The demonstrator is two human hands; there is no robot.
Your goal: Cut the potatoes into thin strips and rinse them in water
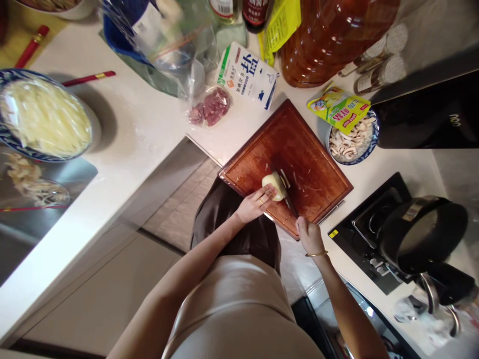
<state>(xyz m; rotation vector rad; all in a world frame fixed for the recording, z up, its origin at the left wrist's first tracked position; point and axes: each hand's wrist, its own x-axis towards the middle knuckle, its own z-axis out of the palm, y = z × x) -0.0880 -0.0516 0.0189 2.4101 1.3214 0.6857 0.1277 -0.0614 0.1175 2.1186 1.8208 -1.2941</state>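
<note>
On the brown wooden cutting board (254, 154), my left hand (255, 204) presses its fingertips on a pale, peeled potato (268, 181). My right hand (310, 236) is closed around the handle of a kitchen knife (292, 204). The blade stands against the potato's right side, so part of the cut face is hidden. A few thin pale slices (285, 178) lie just beyond the blade, and fine shreds are scattered over the board.
Around the board are a salt packet (249, 75), bagged raw meat (211, 105), a bowl of sliced mushrooms (352, 142) and a large oil jug (333, 40). A black pan (422, 234) sits on the stove at right. Pale shreds fill a bowl (45, 117) at left.
</note>
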